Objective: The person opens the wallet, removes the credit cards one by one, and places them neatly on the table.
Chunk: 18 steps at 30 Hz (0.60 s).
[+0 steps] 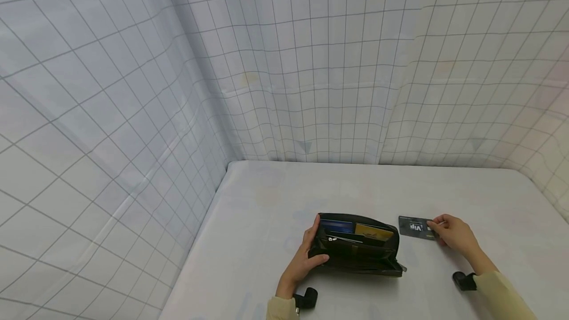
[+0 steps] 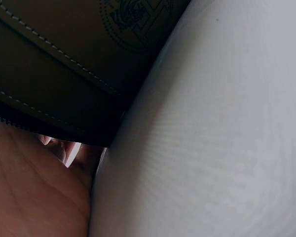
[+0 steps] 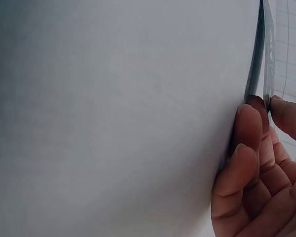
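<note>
A long dark zip wallet [image 1: 355,263] lies spread open on the white table, its inside facing up. My left hand [image 1: 301,263] grips its left end, thumb over the near edge and fingers along the far side. Behind the inner zip pocket sit a blue card [image 1: 336,225] and a gold card [image 1: 373,232]. To the right of the wallet, my right hand [image 1: 457,235] pinches the right end of a dark card [image 1: 411,226] with white "Vip" lettering. In the right wrist view the card [image 3: 269,54] is edge-on between thumb and fingers, close over the tabletop.
White cloth walls with a dark grid [image 1: 311,63] stand behind and to the sides of the table [image 1: 262,201]. A black wrist camera [image 1: 306,299] is on the left wrist, another black camera [image 1: 464,280] on the right. The wallet's zip pull [image 1: 403,268] sticks out at its right corner.
</note>
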Each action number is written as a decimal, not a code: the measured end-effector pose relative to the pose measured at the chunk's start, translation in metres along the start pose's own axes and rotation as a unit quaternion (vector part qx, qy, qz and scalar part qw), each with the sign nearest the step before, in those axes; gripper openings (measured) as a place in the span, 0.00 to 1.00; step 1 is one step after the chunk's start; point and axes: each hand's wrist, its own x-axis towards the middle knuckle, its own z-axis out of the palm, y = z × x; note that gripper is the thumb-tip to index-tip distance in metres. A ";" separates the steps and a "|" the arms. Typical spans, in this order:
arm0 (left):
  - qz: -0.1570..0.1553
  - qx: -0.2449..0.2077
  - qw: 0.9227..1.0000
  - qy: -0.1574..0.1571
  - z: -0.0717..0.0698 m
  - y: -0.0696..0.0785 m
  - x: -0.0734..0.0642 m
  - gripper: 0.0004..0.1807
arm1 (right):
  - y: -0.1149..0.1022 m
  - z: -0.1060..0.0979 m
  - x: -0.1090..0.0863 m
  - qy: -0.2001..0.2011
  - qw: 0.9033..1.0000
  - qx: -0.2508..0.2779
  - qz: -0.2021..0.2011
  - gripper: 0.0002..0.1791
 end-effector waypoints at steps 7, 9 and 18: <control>-0.006 0.009 1.000 -0.014 -0.001 0.014 0.000 0.49 | 0.003 0.001 0.006 -0.011 1.000 0.003 0.016 0.24; -0.004 0.010 1.000 -0.016 -0.002 0.015 0.000 0.49 | 0.003 0.000 0.007 -0.015 1.000 0.004 0.020 0.24; 0.004 0.009 1.000 0.001 0.000 -0.001 0.000 0.49 | -0.001 -0.004 0.007 -0.034 0.999 0.018 0.035 0.25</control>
